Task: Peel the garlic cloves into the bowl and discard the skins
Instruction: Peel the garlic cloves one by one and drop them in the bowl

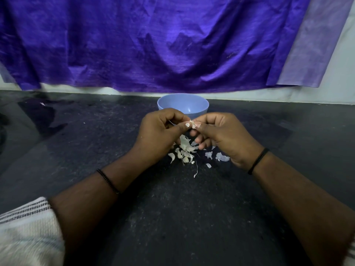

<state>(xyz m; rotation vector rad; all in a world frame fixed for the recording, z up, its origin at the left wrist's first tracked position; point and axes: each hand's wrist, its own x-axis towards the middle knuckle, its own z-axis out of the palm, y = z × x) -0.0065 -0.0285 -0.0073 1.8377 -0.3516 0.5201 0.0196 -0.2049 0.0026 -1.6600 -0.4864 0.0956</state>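
A small garlic clove (191, 124) is pinched between both hands just in front of the blue bowl (183, 104). My left hand (160, 134) grips it from the left with thumb and curled fingers. My right hand (223, 134) pinches it from the right. Below the hands a pile of white garlic cloves and skins (185, 150) lies on the dark countertop (172, 208). Loose skin flakes (221, 156) lie to the right of the pile. The bowl's visible inside looks bare; its front part is hidden by my hands.
A purple cloth (153, 45) hangs on the wall behind the bowl. The countertop's back edge meets a pale wall (336, 89). A striped white cloth (25, 227) covers the near left corner.
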